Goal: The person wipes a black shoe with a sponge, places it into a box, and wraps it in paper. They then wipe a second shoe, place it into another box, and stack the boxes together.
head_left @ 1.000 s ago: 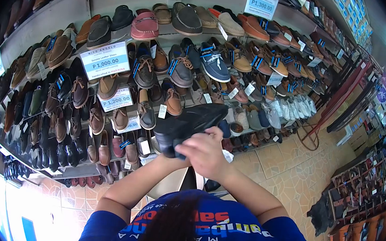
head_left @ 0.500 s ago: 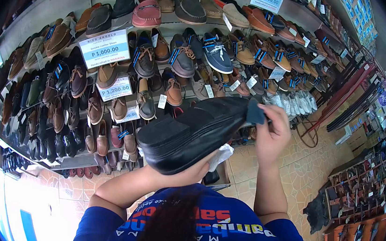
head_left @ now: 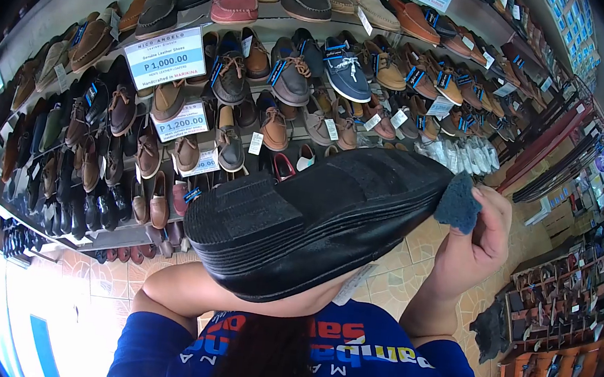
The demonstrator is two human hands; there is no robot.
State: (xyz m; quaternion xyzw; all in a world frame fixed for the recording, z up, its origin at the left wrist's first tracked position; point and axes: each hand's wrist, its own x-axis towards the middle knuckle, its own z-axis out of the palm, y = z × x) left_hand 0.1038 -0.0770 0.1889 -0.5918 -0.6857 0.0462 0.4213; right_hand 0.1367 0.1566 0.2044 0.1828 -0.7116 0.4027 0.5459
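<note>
A black leather shoe (head_left: 329,213) is held up in front of my chest, its ridged sole and heel turned toward me and its toe pointing right. My left hand (head_left: 301,302) supports it from below and behind; the shoe hides most of its fingers. A dark blue-grey piece of sponge (head_left: 460,203) is pinched between the thumb and fingers of my right hand (head_left: 485,233), right at the toe edge. A white paper or tag (head_left: 355,285) shows beneath the shoe, partly hidden.
Tiered shelves full of loafers and boat shoes stand ahead, with price signs such as a white-blue card (head_left: 165,58). Plastic-wrapped items (head_left: 460,157) lie on the lower right. Belts hang at far right (head_left: 553,145), above a rack of small leather goods (head_left: 564,290). The floor is tiled (head_left: 396,272).
The shoe has come closer, and its sole faces me more fully. My right hand and the sponge have shifted right and slightly down, staying at the toe.
</note>
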